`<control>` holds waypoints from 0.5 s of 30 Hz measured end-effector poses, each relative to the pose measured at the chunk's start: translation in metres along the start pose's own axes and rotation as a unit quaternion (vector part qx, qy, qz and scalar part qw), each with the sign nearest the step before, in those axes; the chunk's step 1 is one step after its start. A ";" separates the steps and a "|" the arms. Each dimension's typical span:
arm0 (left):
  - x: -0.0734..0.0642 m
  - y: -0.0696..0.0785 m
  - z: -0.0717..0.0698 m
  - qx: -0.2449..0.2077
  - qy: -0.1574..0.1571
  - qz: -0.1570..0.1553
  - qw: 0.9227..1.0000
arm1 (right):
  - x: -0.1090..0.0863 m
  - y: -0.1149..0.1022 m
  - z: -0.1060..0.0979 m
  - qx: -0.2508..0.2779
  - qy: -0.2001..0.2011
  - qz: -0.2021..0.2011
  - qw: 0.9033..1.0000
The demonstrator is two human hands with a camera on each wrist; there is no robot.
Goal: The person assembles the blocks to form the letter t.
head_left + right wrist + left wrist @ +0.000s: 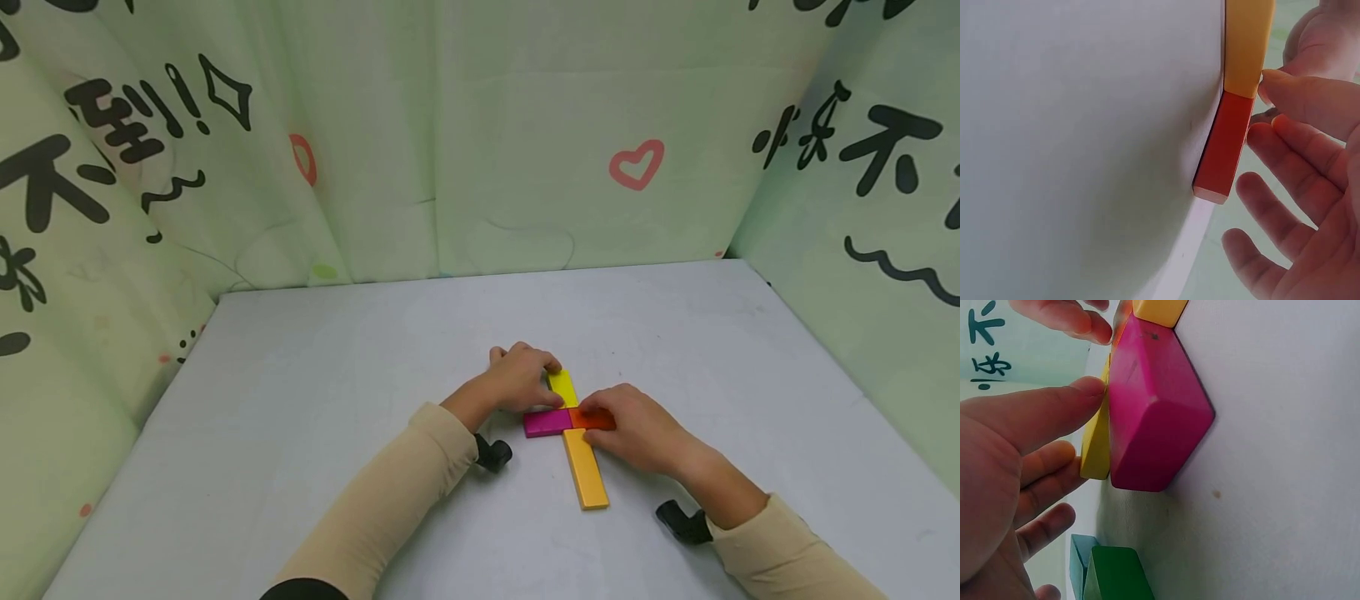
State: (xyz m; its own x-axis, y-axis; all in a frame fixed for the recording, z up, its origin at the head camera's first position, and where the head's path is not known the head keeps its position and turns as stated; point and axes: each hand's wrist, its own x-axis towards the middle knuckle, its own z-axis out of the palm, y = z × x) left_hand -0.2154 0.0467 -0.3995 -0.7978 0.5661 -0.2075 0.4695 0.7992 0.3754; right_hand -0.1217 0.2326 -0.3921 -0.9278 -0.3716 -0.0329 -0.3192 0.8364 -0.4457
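Four coloured blocks meet in a cross shape on the white table. My left hand [517, 377] pinches the yellow block [564, 387] at the far side, its thumb near the magenta block [547, 422]. On the right, my right hand [637, 421] holds the orange-red block [597, 419] between thumb and index finger, its other fingers spread in the right wrist view. The amber block [586, 471] extends toward the near side, one end by the right thumb. In the left wrist view, the magenta block [1147, 406] lies against the yellow block [1095, 447].
A green block [1116, 572] and a light blue block [1080, 562] stand side by side in the left wrist view; the left hand and arm hide them from the head view. A printed pale green curtain [525, 167] surrounds the white table [337, 358]. Dark straps sit at both wrists.
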 end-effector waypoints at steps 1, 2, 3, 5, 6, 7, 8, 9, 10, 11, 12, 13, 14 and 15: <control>0.000 0.000 0.000 0.000 0.000 -0.001 1.000 | 0.000 -0.001 0.000 -0.001 -0.001 0.000 1.000; 0.000 0.000 0.000 -0.001 0.000 -0.001 1.000 | 0.000 -0.001 0.000 -0.001 -0.003 0.001 1.000; 0.000 0.000 0.000 -0.001 0.000 -0.002 1.000 | -0.001 -0.002 0.000 -0.002 -0.006 0.003 1.000; 0.001 0.000 0.000 -0.001 0.000 -0.002 1.000 | -0.001 -0.003 -0.001 -0.001 -0.011 0.005 1.000; 0.001 0.000 0.000 -0.001 -0.001 -0.002 1.000 | -0.002 -0.003 -0.001 -0.001 -0.013 0.005 1.000; 0.001 0.000 0.000 0.000 -0.001 -0.002 1.000 | -0.002 -0.003 -0.002 0.001 -0.016 0.004 1.000; 0.001 -0.001 0.000 0.000 -0.002 -0.002 1.000 | -0.003 -0.003 -0.002 0.002 -0.019 0.004 1.000; 0.001 -0.001 0.000 0.001 -0.002 -0.001 1.000 | -0.003 -0.003 -0.002 0.004 -0.022 0.004 1.000; 0.001 -0.001 0.000 0.001 -0.003 -0.001 1.000 | -0.004 -0.003 -0.002 0.007 -0.026 0.002 1.000; 0.001 -0.001 0.000 0.001 -0.004 -0.001 1.000 | -0.005 -0.003 -0.003 0.009 -0.031 0.001 0.999; 0.002 -0.001 0.000 0.000 -0.005 0.000 1.000 | -0.006 -0.003 -0.003 0.010 -0.038 0.000 0.999; 0.002 -0.001 0.000 0.000 -0.006 0.000 1.000 | -0.007 -0.003 -0.003 0.011 -0.044 -0.001 0.999; 0.002 -0.001 0.000 -0.001 -0.007 0.001 1.000 | -0.008 -0.003 -0.004 0.012 -0.051 0.000 0.999; 0.002 -0.001 0.000 -0.001 -0.008 0.002 1.000 | -0.009 -0.003 -0.004 0.013 -0.059 0.000 0.998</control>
State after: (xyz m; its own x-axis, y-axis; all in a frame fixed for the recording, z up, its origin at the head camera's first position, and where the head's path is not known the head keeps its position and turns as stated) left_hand -0.2172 0.0467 -0.4001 -0.7904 0.5718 -0.2199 0.4713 0.7968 0.3781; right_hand -0.1136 0.2348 -0.3864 -0.8985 -0.4173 -0.1366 -0.3128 0.8266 -0.4678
